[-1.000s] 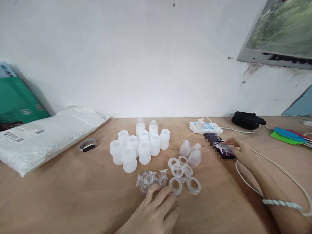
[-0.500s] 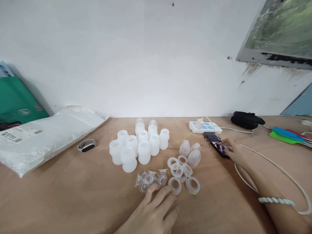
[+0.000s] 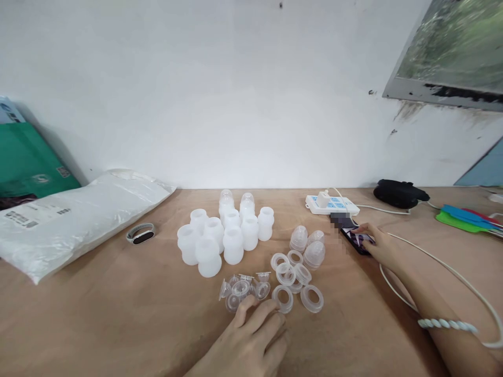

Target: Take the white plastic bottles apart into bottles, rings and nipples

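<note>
My left hand (image 3: 251, 335) rests on the table with loosely bent fingers apart and nothing held. Its fingertips lie beside a heap of clear baby bottle nipples (image 3: 241, 287) and close to several translucent collar rings (image 3: 312, 298). On the right, my right hand (image 3: 375, 245), a beaded bracelet on its wrist, reaches over a smartphone (image 3: 359, 241) lying flat. Thumb and fingers are spread at its lit screen, without lifting it. White baby bottles (image 3: 233, 246) stand grouped in the middle; two at the back wear domed caps (image 3: 247, 199). More clear domed caps (image 3: 314, 255) sit behind the rings.
A white plastic parcel (image 3: 90, 220) and a fitness band (image 3: 141, 234) lie on the left. A white power strip (image 3: 334, 205), a cable (image 3: 451, 269), a black pouch (image 3: 401, 193) and coloured spatulas (image 3: 467, 217) are on the right. The wall (image 3: 251, 104) borders the table's back.
The view has shifted very slightly. Both hands stay where they were, and nothing on the table has been moved.
</note>
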`<state>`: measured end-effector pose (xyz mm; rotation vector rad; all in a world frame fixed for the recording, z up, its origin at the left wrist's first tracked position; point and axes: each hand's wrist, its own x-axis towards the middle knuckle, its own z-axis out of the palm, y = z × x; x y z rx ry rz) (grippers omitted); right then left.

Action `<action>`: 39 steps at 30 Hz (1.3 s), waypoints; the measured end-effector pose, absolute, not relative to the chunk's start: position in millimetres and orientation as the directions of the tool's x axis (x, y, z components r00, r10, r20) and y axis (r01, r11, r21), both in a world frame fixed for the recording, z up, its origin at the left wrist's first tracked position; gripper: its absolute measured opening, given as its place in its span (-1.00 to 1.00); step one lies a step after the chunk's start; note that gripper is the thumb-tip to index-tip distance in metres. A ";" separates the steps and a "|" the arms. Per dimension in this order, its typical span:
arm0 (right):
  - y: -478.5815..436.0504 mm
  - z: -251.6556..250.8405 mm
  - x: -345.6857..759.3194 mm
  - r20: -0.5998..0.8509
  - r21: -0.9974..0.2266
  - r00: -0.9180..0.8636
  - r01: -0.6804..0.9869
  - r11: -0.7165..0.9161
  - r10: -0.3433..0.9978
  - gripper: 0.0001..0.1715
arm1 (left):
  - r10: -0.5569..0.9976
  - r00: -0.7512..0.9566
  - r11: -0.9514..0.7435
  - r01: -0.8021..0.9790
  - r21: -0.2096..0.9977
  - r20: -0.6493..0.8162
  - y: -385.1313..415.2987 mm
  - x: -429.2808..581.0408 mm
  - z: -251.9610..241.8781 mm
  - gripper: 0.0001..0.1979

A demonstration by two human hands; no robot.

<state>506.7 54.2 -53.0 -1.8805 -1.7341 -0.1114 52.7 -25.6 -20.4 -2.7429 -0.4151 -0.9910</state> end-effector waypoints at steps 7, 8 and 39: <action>56.5 -54.8 509.2 0.429 -0.342 0.151 0.940 0.005 0.891 -0.69 | 0.227 0.734 -0.937 0.344 -0.061 0.640 -27.6 53.3 -19.4 -0.89; 56.5 -54.7 509.2 0.429 -0.341 0.151 0.940 0.005 0.890 -0.69 | 0.229 0.732 -0.936 0.347 -0.062 0.642 -28.0 53.4 -19.5 -0.89; 50.8 -36.0 479.1 0.498 -0.298 0.201 0.953 -0.050 0.844 -0.67 | 0.237 0.749 -0.936 0.347 -0.061 0.618 -29.0 51.9 -18.1 -0.86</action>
